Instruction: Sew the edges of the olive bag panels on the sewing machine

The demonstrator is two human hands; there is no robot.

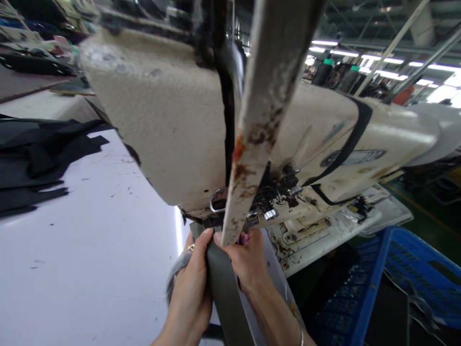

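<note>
Head view: my left hand (pixel 190 283) and right hand (pixel 245 262) grip a flat grey-green fabric strap (pixel 225 293) under a cream sewing machine head (pixel 158 120).

A cream sewing machine (pixel 162 125) — rust-brown stains, black stripes (dark grease too) — above a grey strap (pixel 225 293) and blue plastic crate (pixel 403 269).

The rusty metal bar (pixel 248 144) is blurry and hides the spot where the sewing machine (pixel 162 125) meets the gray strap (pixel 225 288). The strap runs off the bottom of the picture. A little pink thing (pixel 243 238) by the right hand (pixel 245 262) is too small to tell. A fuzzy gray bit (pixel 176 274) behind the left hand (pixel 190 293) is blurry too. The edge cuts off the blue crate (pixel 392 274).
</note>
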